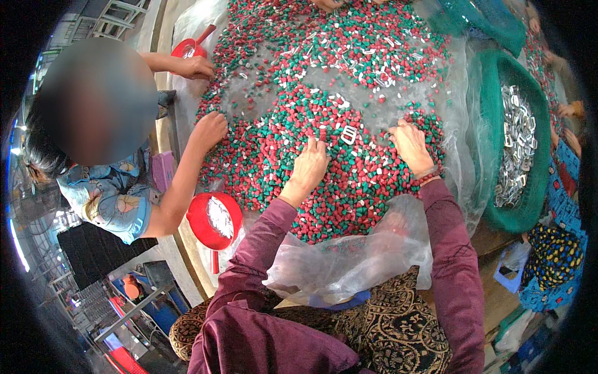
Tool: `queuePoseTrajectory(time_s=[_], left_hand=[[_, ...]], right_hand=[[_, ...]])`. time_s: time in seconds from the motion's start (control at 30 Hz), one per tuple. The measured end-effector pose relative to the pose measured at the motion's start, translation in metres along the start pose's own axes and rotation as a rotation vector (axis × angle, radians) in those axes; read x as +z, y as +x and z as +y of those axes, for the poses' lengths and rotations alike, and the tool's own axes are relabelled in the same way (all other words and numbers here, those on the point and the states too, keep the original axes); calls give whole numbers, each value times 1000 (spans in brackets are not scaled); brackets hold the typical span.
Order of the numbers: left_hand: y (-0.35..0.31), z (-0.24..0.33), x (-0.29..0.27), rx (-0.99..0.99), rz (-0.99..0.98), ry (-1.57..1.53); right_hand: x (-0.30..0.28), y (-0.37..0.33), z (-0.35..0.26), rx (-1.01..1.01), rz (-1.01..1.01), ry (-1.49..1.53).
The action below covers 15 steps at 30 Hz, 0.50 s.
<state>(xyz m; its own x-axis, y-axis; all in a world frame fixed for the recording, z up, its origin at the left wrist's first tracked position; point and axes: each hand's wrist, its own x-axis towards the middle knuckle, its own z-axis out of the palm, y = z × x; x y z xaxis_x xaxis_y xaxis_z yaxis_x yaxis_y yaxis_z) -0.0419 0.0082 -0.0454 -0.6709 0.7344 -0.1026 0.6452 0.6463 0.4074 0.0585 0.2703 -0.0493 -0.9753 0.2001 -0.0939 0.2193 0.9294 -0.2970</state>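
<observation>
A wide heap of small red and green pieces (349, 206), mixed with white bits, lies in front of me on clear plastic sheeting. My left hand (306, 167) rests over its middle, fingers closed and pointing down among the pieces; what they pinch is too small to make out. To the right, my right hand (411, 146) touches the heap beside a thinly covered patch, its fingers curled together with their grip hidden. Between the hands lies a white slotted buckle-like piece (349, 135).
At left a co-worker's hands (210, 129) reach to the heap's edge. A red long-handled scoop (194, 218) holds white pieces; a similar red scoop (180, 48) is farther back. On the right stands a green mesh basket (492, 149) of white and metallic pieces. Other people's hands show across the table.
</observation>
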Motion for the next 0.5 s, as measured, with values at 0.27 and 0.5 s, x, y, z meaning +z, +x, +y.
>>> queuePoseTrajectory(time_s=[0.27, 0.5], left_hand=[[1, 16, -39, -153, -18, -480], [-16, 10, -60, -575, -128, -1718]], right_hand=[[27, -11, 9, 77, 100, 32], [-33, -45, -51, 440, 127, 1356]])
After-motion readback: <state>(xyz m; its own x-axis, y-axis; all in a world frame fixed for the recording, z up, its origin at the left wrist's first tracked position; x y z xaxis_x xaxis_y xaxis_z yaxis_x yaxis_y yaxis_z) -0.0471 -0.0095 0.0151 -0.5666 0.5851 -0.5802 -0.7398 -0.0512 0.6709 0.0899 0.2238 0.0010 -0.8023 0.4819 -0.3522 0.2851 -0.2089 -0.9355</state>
